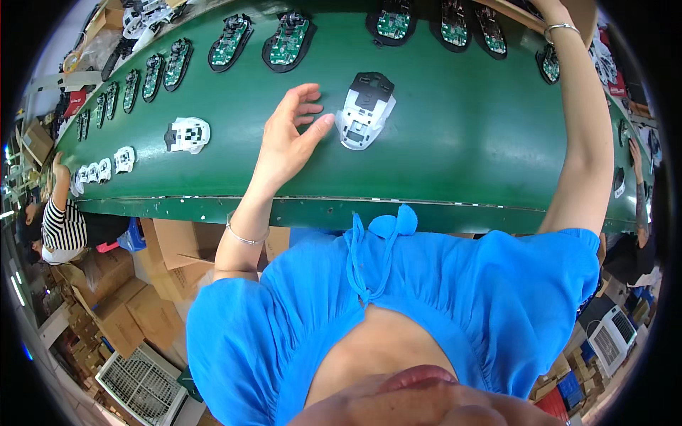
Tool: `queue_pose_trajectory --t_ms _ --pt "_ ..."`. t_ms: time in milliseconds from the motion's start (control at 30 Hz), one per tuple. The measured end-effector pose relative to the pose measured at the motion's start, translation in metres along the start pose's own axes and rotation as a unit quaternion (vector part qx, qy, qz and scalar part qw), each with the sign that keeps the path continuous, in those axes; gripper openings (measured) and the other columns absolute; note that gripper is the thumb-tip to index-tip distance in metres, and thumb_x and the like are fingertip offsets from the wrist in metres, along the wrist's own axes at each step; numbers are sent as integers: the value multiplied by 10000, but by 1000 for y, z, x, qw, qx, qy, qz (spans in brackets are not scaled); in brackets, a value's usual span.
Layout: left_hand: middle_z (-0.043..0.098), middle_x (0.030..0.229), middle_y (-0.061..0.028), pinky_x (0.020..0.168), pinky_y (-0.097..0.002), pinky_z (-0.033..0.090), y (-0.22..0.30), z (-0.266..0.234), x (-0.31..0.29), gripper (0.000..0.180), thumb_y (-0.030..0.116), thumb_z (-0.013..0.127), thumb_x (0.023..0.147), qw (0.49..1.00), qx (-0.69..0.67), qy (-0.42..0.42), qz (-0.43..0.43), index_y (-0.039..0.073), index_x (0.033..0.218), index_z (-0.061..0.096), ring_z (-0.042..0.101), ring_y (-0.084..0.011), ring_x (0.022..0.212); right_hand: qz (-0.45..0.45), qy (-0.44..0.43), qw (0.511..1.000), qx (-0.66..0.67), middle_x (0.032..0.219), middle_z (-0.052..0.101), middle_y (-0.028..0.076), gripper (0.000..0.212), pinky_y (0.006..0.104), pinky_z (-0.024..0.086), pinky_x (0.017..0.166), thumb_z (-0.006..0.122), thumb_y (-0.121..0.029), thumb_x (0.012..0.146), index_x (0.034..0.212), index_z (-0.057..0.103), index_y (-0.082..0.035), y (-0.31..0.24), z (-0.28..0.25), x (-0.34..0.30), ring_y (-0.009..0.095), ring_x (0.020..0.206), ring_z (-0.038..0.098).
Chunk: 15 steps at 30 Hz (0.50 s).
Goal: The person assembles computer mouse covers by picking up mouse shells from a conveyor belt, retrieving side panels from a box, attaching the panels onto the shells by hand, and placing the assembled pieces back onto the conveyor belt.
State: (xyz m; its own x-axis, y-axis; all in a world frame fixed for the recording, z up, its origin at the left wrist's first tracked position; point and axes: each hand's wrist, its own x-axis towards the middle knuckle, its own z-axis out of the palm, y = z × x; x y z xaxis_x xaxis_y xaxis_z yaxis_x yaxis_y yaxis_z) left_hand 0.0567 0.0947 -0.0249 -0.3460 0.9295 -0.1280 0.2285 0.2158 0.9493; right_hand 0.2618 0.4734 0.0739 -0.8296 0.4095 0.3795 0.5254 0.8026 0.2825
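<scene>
Left hand (pixel 290 138) half open, fingers curled, empty; thumb just beside the white-and-black shell (pixel 364 117), lying at 12 o'clock on green worktop (pixel 469 156). Right hand (pixel 553 8) at shell's 2 o'clock, cut off, can't tell grip. Circuit-board units (pixel 288 44) at shell's 10–11.

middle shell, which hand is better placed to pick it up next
Probably the left hand: it is open beside the shell, while the right hand is far off at the top edge.
</scene>
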Motion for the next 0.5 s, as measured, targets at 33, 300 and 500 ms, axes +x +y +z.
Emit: queue_pose_trajectory --t_ms 33,300,500 --pt "534 1147 -157 837 -339 456 5 2 2 557 160 694 764 998 57 23 26 -6 1227 432 554 -223 1016 -27 29 999 -18 917 558 93 243 370 502 697 550 -51 743 964 644 -89 9 7 1 274 857 581" --pt "470 1164 -204 880 -443 388 27 54 -4 851 452 752 595 837 495 71 221 -61 1187 421 451 -354 1091 -19 135 988 -69 804 548 68 88 367 480 643 621 -160 726 767 633 -83 -3 -33 -23 246 786 550" --pt "277 1373 -218 1038 -476 276 28 -5 3 634 -1 602 666 821 463 -181 281 100 1271 444 298 -414 1255 387 161 721 552 794 616 56 155 268 481 643 635 -131 784 884 648 -14 -61 -70 -70 169 715 584"
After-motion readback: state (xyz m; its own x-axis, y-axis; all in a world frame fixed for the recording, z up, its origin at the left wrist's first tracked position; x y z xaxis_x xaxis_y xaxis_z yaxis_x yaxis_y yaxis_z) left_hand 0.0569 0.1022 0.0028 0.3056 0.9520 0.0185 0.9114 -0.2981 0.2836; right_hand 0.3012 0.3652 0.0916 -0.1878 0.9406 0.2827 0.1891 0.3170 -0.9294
